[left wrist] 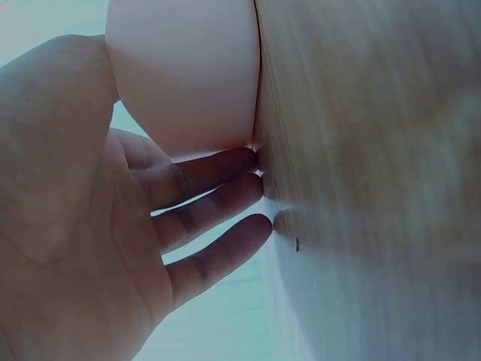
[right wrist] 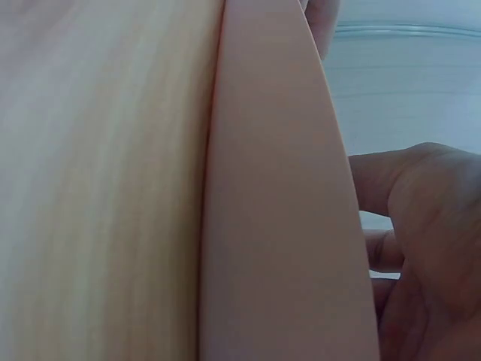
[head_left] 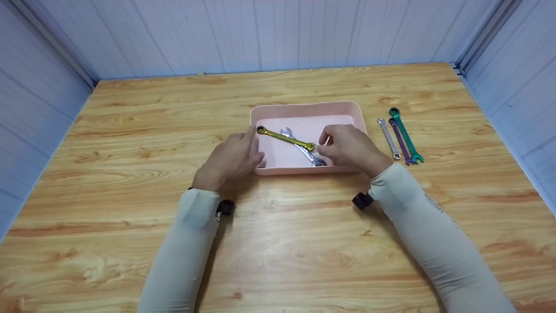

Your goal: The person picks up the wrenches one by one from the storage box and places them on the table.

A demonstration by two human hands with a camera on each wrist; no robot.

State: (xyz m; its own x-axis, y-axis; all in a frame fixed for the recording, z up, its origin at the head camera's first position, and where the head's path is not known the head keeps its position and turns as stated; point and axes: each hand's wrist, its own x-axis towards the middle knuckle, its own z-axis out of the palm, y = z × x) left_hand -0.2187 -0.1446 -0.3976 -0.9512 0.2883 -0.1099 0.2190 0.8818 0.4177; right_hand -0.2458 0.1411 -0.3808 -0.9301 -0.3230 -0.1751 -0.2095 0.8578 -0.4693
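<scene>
A pale pink tray [head_left: 304, 171] sits on the table. My left hand [head_left: 232, 157] is at its left wall, thumb inside and fingers outside. In the left wrist view, several fingertips [left wrist: 255, 226] come down to the tabletop beside the tray's rounded corner [left wrist: 188, 75]. A yellow ratchet wrench [head_left: 284, 138] lies across a silver wrench [head_left: 299, 148] inside. Over the tray's right part is my right hand [head_left: 349, 145], thumb and index fingertips apart, close to the yellow wrench's open end. In the right wrist view the tray's front wall [right wrist: 278, 195] hides the fingertips.
To the right of the tray lie a small silver wrench [head_left: 388, 139], a purple wrench [head_left: 400, 141] and a longer green ratchet wrench [head_left: 406, 135], side by side on the wooden table [head_left: 278, 243]. Panelled walls [head_left: 278, 34] enclose its back and both sides.
</scene>
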